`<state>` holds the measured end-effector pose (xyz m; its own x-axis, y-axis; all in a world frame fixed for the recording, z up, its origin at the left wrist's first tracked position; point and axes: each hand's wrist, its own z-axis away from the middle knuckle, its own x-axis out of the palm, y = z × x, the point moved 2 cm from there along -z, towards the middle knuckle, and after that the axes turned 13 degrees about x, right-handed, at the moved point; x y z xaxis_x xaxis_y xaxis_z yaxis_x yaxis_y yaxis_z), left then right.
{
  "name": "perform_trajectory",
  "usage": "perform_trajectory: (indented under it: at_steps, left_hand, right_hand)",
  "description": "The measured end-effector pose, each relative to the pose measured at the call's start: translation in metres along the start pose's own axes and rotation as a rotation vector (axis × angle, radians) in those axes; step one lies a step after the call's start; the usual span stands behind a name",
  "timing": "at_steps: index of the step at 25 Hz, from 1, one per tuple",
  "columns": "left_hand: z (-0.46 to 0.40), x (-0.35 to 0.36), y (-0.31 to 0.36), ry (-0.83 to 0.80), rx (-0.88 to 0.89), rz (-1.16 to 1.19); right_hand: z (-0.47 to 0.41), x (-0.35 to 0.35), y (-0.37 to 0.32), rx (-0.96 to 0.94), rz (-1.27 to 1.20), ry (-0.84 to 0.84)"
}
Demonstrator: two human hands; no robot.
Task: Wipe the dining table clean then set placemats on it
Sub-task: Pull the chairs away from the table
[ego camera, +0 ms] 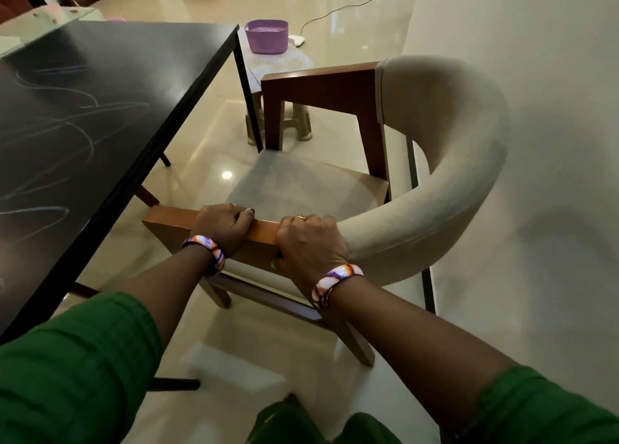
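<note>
Hands share one wooden armrest (174, 217) of the chair (435, 148): left hand (224, 226) clamped nearer the bench (100, 85), right hand (310, 242) clamped beside it. That bench lies just left of both, its long edge running away from the person.

Table (100, 85) top glossy black, smeared; chair (435, 162) matt beige cloth, brown wood arms; floor (335, 18) glossy tile.

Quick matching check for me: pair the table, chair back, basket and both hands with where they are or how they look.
1. table
2. chair back
3. basket
4. left hand and right hand

a. purple, on a stool
b. gripping the wooden chair arm
c. black, with wipe streaks
d. curved, beige padding

Pairs: 1-c, 2-d, 3-a, 4-b
</note>
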<state>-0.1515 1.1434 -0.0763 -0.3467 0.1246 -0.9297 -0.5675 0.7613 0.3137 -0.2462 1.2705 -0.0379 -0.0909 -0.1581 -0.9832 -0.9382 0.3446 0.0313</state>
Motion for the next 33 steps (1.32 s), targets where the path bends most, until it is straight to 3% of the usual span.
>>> perform_trajectory:
  at_steps: [10, 21, 29, 33]
  left_hand:
    - [-0.006, -0.007, 0.004, -0.150, -0.025, -0.059]
    - [0.103, -0.006, 0.045, -0.089, -0.139, -0.043]
    - [0.151, -0.006, 0.063, 0.094, -0.203, -0.053]
    - [0.146, -0.007, 0.059, 0.156, -0.194, -0.043]
  right_hand:
    - [-0.002, -0.009, 0.002, -0.002, -0.069, -0.100]
    - [0.098, -0.026, 0.014, -0.199, 0.093, -0.076]
    - [0.123, -0.015, 0.053, -0.212, 0.051, 0.387]
    - [0.113, -0.010, 0.054, -0.245, -0.008, 0.515]
